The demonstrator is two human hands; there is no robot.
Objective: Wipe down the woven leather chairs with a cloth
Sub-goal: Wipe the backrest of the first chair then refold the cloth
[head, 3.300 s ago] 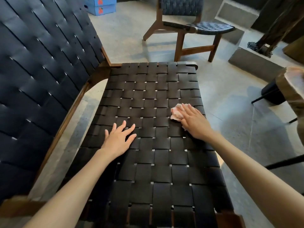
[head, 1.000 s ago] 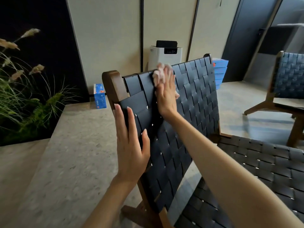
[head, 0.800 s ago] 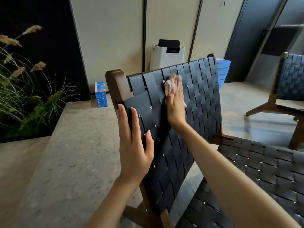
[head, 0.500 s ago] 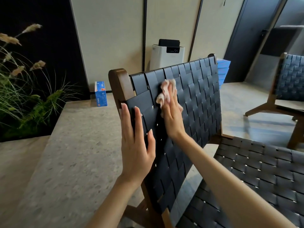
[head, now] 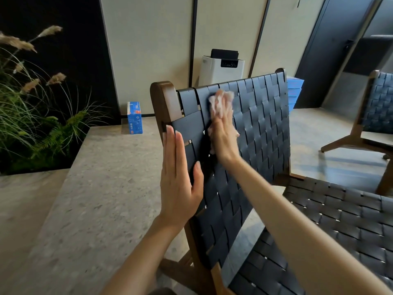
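Note:
The woven black leather chair stands in front of me, its backrest (head: 261,133) upright in a dark wooden frame (head: 164,101) and its seat (head: 340,222) at the lower right. My right hand (head: 223,133) presses a pale pink cloth (head: 221,99) flat against the upper left of the backrest, fingers straight and pointing up. The cloth shows above the fingertips and at the hand's edges. My left hand (head: 178,179) lies flat against the backrest's left edge, fingers straight, thumb on the weave.
A second woven chair (head: 374,116) stands at the right. Behind the backrest are a white appliance (head: 221,70), stacked blue boxes (head: 294,92) and a blue carton (head: 134,118) on a stone ledge (head: 95,199). Grasses and ferns (head: 32,116) fill the left.
Since the seat was wiped, both hands have gone to the backrest. Over the last second my right hand slid the cloth down, then back up near the top strap. The left hand stays flat.

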